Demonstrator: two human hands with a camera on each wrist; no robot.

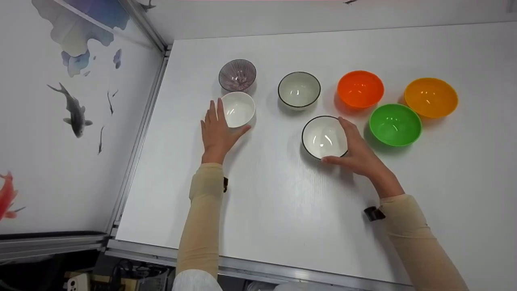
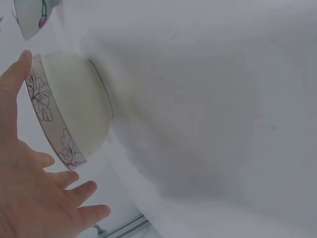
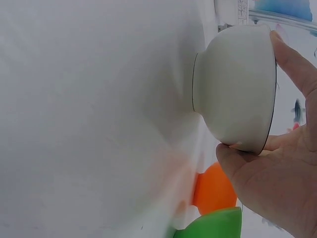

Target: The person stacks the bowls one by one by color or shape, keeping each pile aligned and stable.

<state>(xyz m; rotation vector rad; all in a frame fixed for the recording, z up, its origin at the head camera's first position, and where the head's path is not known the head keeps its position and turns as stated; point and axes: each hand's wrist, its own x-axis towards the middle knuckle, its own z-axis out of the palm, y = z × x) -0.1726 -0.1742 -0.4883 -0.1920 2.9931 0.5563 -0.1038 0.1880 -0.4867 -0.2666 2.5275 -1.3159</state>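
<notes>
My left hand (image 1: 218, 133), fingers straight and spread, lies along the near left side of a small white bowl (image 1: 239, 110). The left wrist view shows leaf drawings on that bowl's outer band (image 2: 42, 96), with the thumb right at its rim. My right hand (image 1: 357, 155) grips a white bowl with a thin black rim (image 1: 323, 137), thumb on the near side and fingers on the right side. From the right wrist, this black-rimmed bowl (image 3: 237, 89) looks upright, its foot close to the white table.
Behind stand a purple ribbed glass bowl (image 1: 237, 75) and a pale grey-green bowl (image 1: 299, 89). To the right are orange (image 1: 360, 89), green (image 1: 395, 124) and yellow bowls (image 1: 431, 98). A metal-framed wall panel (image 1: 149, 109) borders the white table (image 1: 266, 210) on the left.
</notes>
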